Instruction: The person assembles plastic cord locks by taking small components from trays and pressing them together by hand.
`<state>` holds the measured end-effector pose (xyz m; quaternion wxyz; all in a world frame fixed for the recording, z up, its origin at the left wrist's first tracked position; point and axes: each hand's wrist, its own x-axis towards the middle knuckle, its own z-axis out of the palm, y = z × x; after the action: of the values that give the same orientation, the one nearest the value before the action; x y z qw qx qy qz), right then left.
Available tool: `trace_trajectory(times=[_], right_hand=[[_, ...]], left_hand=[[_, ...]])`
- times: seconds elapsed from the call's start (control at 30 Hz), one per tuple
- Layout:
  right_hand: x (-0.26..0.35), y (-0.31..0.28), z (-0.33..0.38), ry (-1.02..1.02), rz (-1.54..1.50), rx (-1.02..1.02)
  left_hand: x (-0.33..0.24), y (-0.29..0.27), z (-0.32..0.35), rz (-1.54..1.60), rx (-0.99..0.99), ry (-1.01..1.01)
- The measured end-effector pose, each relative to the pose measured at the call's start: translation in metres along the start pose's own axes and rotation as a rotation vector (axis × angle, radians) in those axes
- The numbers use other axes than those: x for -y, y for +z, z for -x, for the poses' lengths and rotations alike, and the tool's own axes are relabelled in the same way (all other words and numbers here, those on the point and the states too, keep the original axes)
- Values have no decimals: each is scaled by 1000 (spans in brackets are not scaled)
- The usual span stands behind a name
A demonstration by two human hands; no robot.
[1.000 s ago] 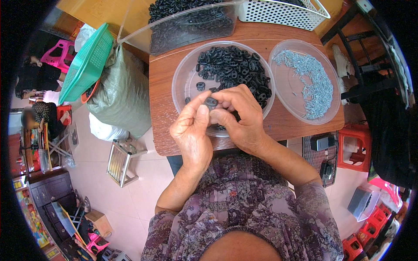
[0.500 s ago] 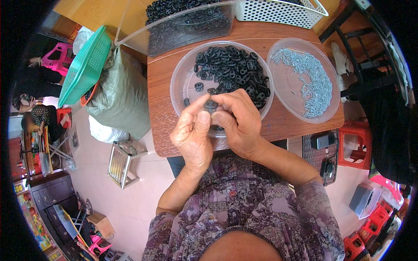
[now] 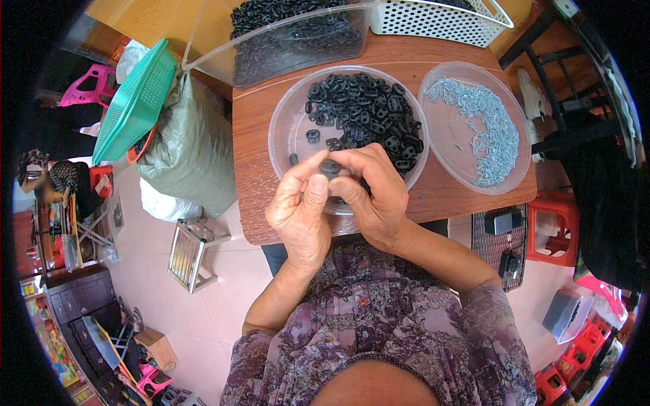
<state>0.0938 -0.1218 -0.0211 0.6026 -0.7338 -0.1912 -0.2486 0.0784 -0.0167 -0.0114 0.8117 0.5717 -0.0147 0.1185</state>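
A small black plastic cord lock (image 3: 330, 168) is pinched between the fingertips of both my hands, above the near rim of a round clear tub (image 3: 287, 135). My left hand (image 3: 298, 215) grips it from the left with thumb and index finger. From the other side, my right hand (image 3: 376, 196) closes its thumb and index finger on the same piece. Inside the tub lies a heap of similar black cord locks (image 3: 369, 111), and a few sit apart at its left. My hands hide part of the tub's near side.
Right of the tub, a shallow clear round tray (image 3: 455, 157) holds many thin silvery-blue pieces (image 3: 497, 145), possibly springs. Behind stand a clear bin (image 3: 298, 57) of black parts and a white perforated basket (image 3: 433, 24). Left of the wooden table (image 3: 254, 183) are a sack (image 3: 193, 149) and green basket (image 3: 132, 101).
The cord lock has tilted slightly between my fingertips, its face looking different now. Both hands keep their pinch almost in place. The whole view has shifted a little.
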Motion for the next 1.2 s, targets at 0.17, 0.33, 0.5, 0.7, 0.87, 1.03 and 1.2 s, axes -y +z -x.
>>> trace_trajectory(times=[0.17,0.33,0.5,0.7,0.87,1.03,1.2], right_hand=[[-2,1,-3,-59,13,-22],[-6,6,-5,-120,7,-79],[-8,10,-2,-141,40,-110],[-9,5,4,-61,40,-84],[-7,-12,6,111,-30,-39],[-12,-41,-21,489,-161,-24],[-17,-74,-75,352,65,-86]], left_hand=[[3,-3,0,57,5,-34],[8,1,2,38,-57,39],[16,-1,2,15,-76,43],[16,0,6,-4,-52,-19],[-3,-1,-2,-272,150,-115],[3,-15,-50,-973,221,366],[5,-26,-79,-1387,376,653]])
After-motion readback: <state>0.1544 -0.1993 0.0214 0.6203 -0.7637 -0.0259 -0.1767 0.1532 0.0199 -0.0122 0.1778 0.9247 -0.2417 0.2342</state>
